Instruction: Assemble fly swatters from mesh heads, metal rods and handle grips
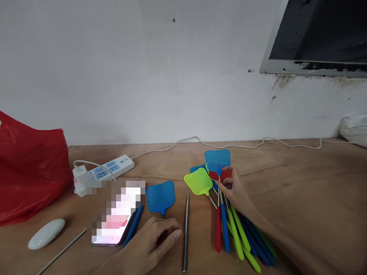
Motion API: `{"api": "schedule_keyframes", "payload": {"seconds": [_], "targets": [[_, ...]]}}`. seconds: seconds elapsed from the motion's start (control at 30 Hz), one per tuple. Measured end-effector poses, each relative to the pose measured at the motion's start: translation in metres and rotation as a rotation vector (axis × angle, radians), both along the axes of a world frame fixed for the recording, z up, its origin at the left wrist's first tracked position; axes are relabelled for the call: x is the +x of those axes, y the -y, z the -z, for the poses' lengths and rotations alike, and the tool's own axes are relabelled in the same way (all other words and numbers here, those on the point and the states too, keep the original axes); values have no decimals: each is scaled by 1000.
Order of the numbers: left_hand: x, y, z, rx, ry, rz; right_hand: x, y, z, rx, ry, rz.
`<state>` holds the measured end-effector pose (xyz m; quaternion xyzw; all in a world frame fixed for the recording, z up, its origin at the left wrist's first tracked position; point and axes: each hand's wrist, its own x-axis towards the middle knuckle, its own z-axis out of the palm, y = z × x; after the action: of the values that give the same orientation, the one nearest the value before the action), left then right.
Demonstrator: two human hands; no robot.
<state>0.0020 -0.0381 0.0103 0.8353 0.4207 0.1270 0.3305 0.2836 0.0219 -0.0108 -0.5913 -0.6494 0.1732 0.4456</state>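
My right hand [233, 189] pinches a blue fly swatter [218, 157] at the neck below its mesh head, over a pile of swatters. A yellow-green swatter head [197, 181] and part of a red one [228, 174] show around it. The pile's red, blue and green handles fan toward me. Loosely curled and holding nothing, my left hand [155, 240] rests on the table, thumb and index finger slightly apart. Just right of it lies a bare metal rod [186, 233]. A separate blue swatter head [160, 196] lies beyond it, and a blue handle [133, 227] beside the phone.
The wooden table [301, 191] meets a white wall. At left are a lit phone [123, 214], a white power strip [117, 168] with a plug, a white oval device [46, 233] and a red plastic bag [31, 168]. A white cable [223, 147] runs along the back.
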Motion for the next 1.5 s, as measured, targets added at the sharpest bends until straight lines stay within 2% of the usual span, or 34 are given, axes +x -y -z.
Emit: {"api": "schedule_keyframes", "payload": {"seconds": [0.07, 0.27, 0.43, 0.73, 0.97, 1.07, 1.2, 1.33, 1.5], "targets": [[0, 0, 1, 0, -33, 7, 4, -1, 1, -8, 184, 24], [0, 1, 2, 49, -47, 24, 4, 5, -3, -23, 425, 65], [1, 1, 1, 53, -71, 29, -3, 14, -8, -76, 717, 96], [1, -1, 4, 43, -61, 18, -6, 20, -8, -87, 688, -24], [-1, -1, 5, 48, -63, 22, -4, 24, -18, -102, 702, -142], [-1, -1, 6, 49, -64, 32, -5, 26, -19, -46, 733, -97], [1, -1, 4, 40, -78, 32, -6, 30, -12, 24, 826, 56], [2, -2, 1, 35, -101, 38, -7, 33, -5, -45, 889, 80], [1, -2, 4, 54, -123, 50, -12, 33, -9, -148, 877, 95]]}}
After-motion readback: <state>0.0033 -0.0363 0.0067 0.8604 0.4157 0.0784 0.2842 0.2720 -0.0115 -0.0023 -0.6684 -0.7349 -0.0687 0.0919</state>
